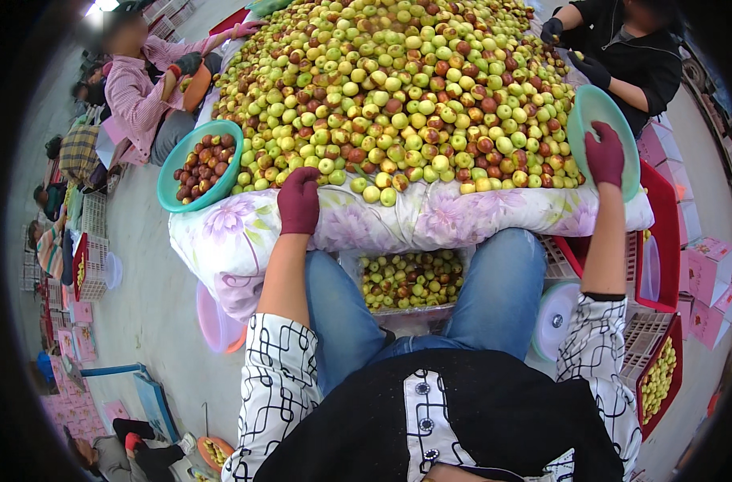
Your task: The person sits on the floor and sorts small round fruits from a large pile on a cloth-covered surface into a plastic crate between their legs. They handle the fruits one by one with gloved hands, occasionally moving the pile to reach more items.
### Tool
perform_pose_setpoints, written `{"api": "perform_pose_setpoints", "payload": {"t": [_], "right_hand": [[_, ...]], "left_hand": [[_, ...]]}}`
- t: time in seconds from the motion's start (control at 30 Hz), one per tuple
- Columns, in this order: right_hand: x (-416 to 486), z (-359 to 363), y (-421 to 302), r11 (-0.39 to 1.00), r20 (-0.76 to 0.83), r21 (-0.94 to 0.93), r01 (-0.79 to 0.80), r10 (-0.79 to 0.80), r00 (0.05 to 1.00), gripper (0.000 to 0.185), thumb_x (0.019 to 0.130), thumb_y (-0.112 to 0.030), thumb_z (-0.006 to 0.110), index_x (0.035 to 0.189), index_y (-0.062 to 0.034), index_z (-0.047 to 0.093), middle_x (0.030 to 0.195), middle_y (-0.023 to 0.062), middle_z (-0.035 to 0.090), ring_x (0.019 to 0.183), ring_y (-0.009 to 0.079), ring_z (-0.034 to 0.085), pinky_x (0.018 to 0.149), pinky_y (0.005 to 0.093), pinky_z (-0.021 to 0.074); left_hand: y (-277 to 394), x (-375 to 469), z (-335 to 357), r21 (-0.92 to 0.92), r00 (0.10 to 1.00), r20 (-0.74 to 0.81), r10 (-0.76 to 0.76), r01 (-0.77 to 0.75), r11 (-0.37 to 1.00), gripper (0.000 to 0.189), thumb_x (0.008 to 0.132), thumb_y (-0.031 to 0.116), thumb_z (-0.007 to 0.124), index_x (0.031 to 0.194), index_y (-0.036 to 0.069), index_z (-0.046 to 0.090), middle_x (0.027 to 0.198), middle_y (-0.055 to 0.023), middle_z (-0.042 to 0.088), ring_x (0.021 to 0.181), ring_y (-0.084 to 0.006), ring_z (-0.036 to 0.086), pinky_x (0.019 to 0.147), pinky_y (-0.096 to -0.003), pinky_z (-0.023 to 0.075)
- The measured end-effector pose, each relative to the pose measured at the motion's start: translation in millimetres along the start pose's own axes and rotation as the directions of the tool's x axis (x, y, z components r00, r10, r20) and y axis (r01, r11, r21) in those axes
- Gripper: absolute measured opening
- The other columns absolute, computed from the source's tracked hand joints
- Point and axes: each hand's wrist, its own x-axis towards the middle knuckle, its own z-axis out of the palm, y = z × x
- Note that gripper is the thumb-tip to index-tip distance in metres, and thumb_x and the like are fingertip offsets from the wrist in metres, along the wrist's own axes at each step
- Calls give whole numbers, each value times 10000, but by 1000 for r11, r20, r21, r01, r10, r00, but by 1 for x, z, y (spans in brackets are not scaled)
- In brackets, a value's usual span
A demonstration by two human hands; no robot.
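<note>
A large heap of green, yellow and red-brown jujubes [390, 96] lies on a padded table edge covered in floral cloth [366, 217]. My left hand [300, 202], in a maroon glove, rests at the heap's near edge, its fingers curled; whether it holds a fruit cannot be told. My right hand [605, 155], gloved alike, is over the mouth of a tilted green plastic basin [628, 135] at the heap's right corner; what lies under its fingers is hidden. At the left corner, a teal plastic basin [167, 181] holds red-brown jujubes [204, 169].
A crate of jujubes [411, 280] stands below the table between my knees. Co-workers sit at the left [134, 102] and right [634, 54] sides of the heap. Red and white crates [658, 253] and pink boxes [709, 265] stand at right. A pink basin [212, 319] is at lower left.
</note>
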Motion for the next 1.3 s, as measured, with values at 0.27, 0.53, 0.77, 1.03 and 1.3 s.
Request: {"api": "perform_pose_setpoints", "payload": {"t": [0.27,0.53,0.77,1.03,1.3], "right_hand": [[-96,111,-215,901,421,400,171,-346,838,398,815,-90,663,1214,-95,655,1288,136,601,1120,369,616,965,431,505],[-99,123,-242,934,459,342,107,-265,848,334,817,-66,599,1147,-103,635,1231,147,575,1057,416,620,904,494,511],[-89,125,-239,941,479,291,173,-300,825,375,797,-102,688,1156,-139,587,1166,168,574,975,417,637,844,476,536],[-62,118,-243,680,703,577,-451,-133,699,367,777,-113,655,1141,-111,615,1150,49,613,886,196,636,724,333,536],[-71,140,-276,899,489,417,132,-344,802,272,889,-241,673,1132,-122,701,1130,98,660,1066,281,654,942,377,515]], "left_hand": [[12,3,5,197,1000,3,-24,23,980,196,858,133,586,995,87,718,960,-124,732,896,-297,701,822,-382,541],[13,14,5,307,984,134,-119,73,949,200,868,224,608,987,117,728,952,-144,726,896,-331,694,810,-418,544],[16,11,5,293,991,105,-81,47,955,194,870,229,610,985,124,726,949,-144,727,890,-334,693,803,-422,544],[21,9,7,359,986,84,-143,104,928,203,871,249,601,993,142,725,965,-137,728,915,-350,689,811,-441,542],[25,10,6,371,981,92,-168,123,921,221,876,270,583,996,141,715,1032,-136,715,960,-356,677,844,-457,533]]}}
